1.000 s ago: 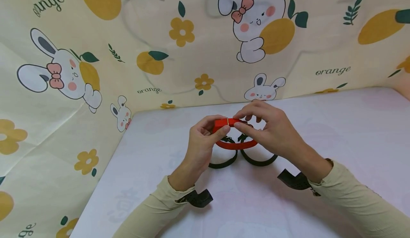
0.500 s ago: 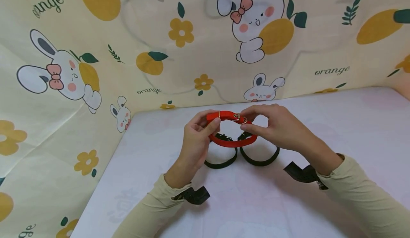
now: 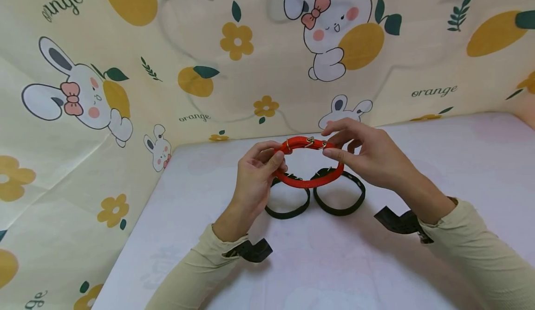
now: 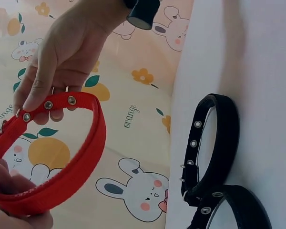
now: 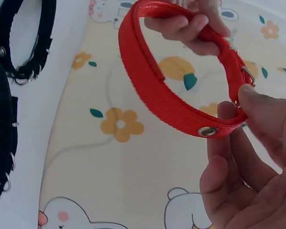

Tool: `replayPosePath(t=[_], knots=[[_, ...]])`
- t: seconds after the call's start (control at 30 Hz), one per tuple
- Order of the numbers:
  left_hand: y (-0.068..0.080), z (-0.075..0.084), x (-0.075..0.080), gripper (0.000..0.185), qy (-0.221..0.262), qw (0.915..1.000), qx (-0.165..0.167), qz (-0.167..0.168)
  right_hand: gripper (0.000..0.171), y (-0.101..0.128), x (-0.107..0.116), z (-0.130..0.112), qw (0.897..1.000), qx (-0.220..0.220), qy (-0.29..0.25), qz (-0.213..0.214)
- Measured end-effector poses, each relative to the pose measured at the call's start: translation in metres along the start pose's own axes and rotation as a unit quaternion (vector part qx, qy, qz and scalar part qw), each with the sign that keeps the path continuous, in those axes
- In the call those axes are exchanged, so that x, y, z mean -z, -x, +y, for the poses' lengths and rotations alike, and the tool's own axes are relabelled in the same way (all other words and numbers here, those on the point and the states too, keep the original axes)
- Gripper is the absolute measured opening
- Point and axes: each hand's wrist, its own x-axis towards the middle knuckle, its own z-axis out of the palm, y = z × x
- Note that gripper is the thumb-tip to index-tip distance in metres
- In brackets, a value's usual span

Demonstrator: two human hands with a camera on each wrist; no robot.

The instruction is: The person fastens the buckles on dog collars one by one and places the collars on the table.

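Lifting the red collar [image 3: 308,180] higher off the desk [image 3: 376,263], my left hand [image 3: 255,180] and right hand [image 3: 368,157] pinch it, now buckled into a ring above two black collars [image 3: 338,208].

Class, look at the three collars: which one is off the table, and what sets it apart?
The red collar, gripped by the left hand and right hand. The two black collars lie flat on the table.

- A cream cloth backdrop [image 3: 138,115] printed with rabbits, oranges and flowers rises beyond the hands.
- A pale lilac tabletop [image 3: 459,171] spreads below them, evenly lit.
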Motion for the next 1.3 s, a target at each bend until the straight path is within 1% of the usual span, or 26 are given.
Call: replayPosePath(t=[0.1, 0.17, 0.27, 0.37, 0.43, 0.5, 0.57, 0.67, 0.73, 0.8, 0.83, 0.9, 0.97, 1.07, 1.17, 1.23, 1.3], knots=[[-0.002, 0.002, 0.001, 0.025, 0.009, 0.9998, 0.015, 0.013, 0.029, -0.001, 0.0, 0.002, 1.0, 0.019, -0.005, -0.018], [-0.003, 0.003, 0.002, 0.027, 0.019, 0.9993, 0.025, 0.023, 0.033, -0.001, 0.001, 0.004, 0.999, 0.029, -0.003, -0.037], [-0.005, 0.005, 0.005, 0.028, 0.036, 0.9983, 0.036, 0.028, 0.055, 0.0, 0.005, 0.006, 0.997, 0.033, 0.005, -0.07], [-0.006, 0.006, 0.006, 0.022, 0.058, 0.997, 0.04, 0.031, 0.083, 0.001, 0.009, 0.007, 0.994, 0.038, 0.016, -0.103], [-0.007, 0.007, 0.006, 0.021, 0.072, 0.9959, 0.043, 0.032, 0.095, 0.001, 0.009, 0.007, 0.992, 0.047, 0.027, -0.118], [-0.007, 0.008, 0.006, 0.02, 0.083, 0.995, 0.046, 0.032, 0.098, 0.001, 0.008, 0.008, 0.99, 0.063, 0.036, -0.122], [-0.008, 0.008, 0.006, 0.019, 0.087, 0.9944, 0.05, 0.031, 0.098, 0.0, 0.006, 0.008, 0.989, 0.077, 0.042, -0.117], [-0.008, 0.008, 0.006, 0.018, 0.08, 0.995, 0.053, 0.029, 0.095, 0.001, 0.005, 0.01, 0.99, 0.085, 0.044, -0.101], [-0.008, 0.008, 0.007, 0.019, 0.068, 0.9962, 0.051, 0.021, 0.094, 0.001, 0.006, 0.011, 0.991, 0.083, 0.042, -0.093], [-0.008, 0.008, 0.008, 0.023, 0.049, 0.9975, 0.05, 0.004, 0.093, 0.001, 0.007, 0.012, 0.992, 0.086, 0.041, -0.086], [-0.009, 0.009, 0.009, 0.025, 0.041, 0.9979, 0.048, -0.01, 0.092, 0.001, 0.008, 0.013, 0.992, 0.087, 0.042, -0.081], [-0.01, 0.01, 0.013, 0.029, 0.024, 0.9976, 0.045, -0.047, 0.089, 0.0, 0.009, 0.015, 0.992, 0.093, 0.042, -0.071], [-0.013, 0.012, 0.017, 0.037, 0.012, 0.9948, 0.041, -0.093, 0.086, -0.001, 0.01, 0.016, 0.993, 0.091, 0.04, -0.061], [-0.017, 0.016, 0.027, 0.057, -0.008, 0.984, 0.031, -0.175, 0.083, -0.002, 0.011, 0.018, 0.996, 0.073, 0.031, -0.049], [-0.022, 0.015, 0.036, 0.076, -0.031, 0.9712, 0.016, -0.236, 0.081, -0.002, 0.013, 0.018, 0.998, 0.047, 0.019, -0.042], [-0.024, 0.013, 0.039, 0.082, -0.048, 0.966, -0.001, -0.254, 0.08, -0.003, 0.013, 0.017, 0.999, 0.028, 0.002, -0.039], [-0.026, 0.011, 0.041, 0.082, -0.061, 0.9649, -0.018, -0.255, 0.08, -0.004, 0.013, 0.016, 0.999, 0.013, -0.012, -0.037]])
